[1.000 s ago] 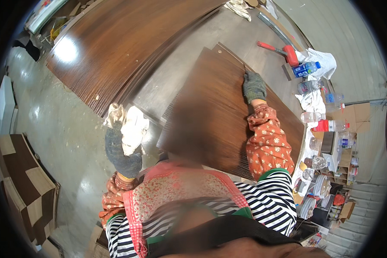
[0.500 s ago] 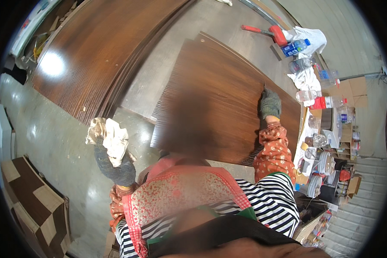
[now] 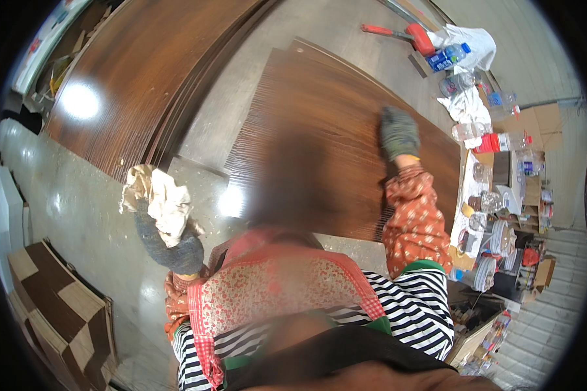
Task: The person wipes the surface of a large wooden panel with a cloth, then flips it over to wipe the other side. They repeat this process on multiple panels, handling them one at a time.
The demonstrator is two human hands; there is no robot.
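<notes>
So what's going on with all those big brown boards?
The person's gloved left hand grips a crumpled off-white cloth, out to the left of a brown board. The gloved right hand seems to rest on that board, though I can't tell whether it holds anything. More brown boards lie stacked further left.

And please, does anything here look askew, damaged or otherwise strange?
One thing: the upper brown panel under the right hand looks askew. The panel beneath it sticks out along the far edge, so the two do not line up.
</notes>
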